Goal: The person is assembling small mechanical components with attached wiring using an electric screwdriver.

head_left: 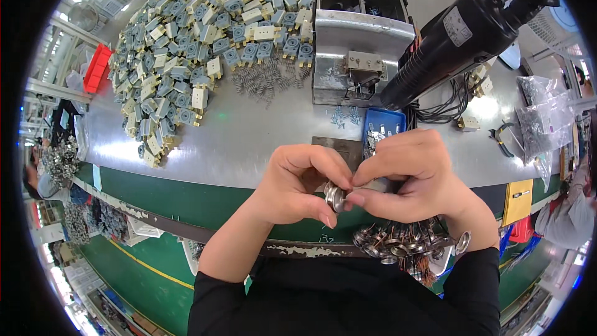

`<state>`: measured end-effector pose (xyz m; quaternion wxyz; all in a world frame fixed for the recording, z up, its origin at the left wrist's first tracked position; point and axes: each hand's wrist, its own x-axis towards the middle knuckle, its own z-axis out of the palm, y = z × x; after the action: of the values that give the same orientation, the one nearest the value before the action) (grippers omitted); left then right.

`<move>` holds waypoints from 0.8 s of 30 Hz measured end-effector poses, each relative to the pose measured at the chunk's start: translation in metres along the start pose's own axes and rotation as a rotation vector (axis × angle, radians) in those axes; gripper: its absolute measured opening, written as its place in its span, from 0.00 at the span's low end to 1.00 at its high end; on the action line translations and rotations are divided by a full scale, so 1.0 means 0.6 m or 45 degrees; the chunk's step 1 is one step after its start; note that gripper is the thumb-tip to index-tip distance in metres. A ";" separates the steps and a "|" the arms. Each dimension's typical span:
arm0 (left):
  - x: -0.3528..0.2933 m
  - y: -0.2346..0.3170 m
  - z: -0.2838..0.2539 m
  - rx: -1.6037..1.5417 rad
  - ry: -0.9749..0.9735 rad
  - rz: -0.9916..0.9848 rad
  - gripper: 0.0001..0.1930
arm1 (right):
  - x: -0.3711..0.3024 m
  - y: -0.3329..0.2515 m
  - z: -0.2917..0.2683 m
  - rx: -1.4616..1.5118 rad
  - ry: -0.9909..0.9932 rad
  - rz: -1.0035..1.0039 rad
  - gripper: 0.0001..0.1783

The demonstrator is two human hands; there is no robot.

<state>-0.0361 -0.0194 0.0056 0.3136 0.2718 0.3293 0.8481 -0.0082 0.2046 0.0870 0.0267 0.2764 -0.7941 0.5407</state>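
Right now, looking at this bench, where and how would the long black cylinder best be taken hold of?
Probably around the lower barrel of the long black cylinder, coming from the person's right: its round, slanting body suits a wrapping grip, and the metal machine stands close on its left. Keep clear of the dark cables beside its lower end.
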 end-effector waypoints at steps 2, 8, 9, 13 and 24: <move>0.002 -0.002 -0.004 -0.002 -0.040 0.080 0.20 | -0.002 0.010 0.009 -0.052 0.060 -0.105 0.09; 0.002 0.005 -0.005 0.432 0.151 0.187 0.26 | -0.008 0.021 0.025 -0.260 0.187 -0.273 0.09; 0.001 0.003 -0.011 0.644 0.124 0.313 0.26 | -0.009 0.025 0.027 -0.264 0.185 -0.280 0.09; -0.007 -0.006 -0.009 1.108 0.231 0.582 0.25 | -0.012 0.034 0.036 -0.515 0.275 -0.465 0.10; 0.004 0.060 0.012 1.315 0.111 0.312 0.11 | -0.006 0.024 0.035 -0.424 0.291 -0.344 0.10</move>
<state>-0.0459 -0.0362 0.0370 0.0235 0.3917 0.6826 0.6166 -0.0067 0.1914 0.0648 0.2336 0.3092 -0.8199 0.4215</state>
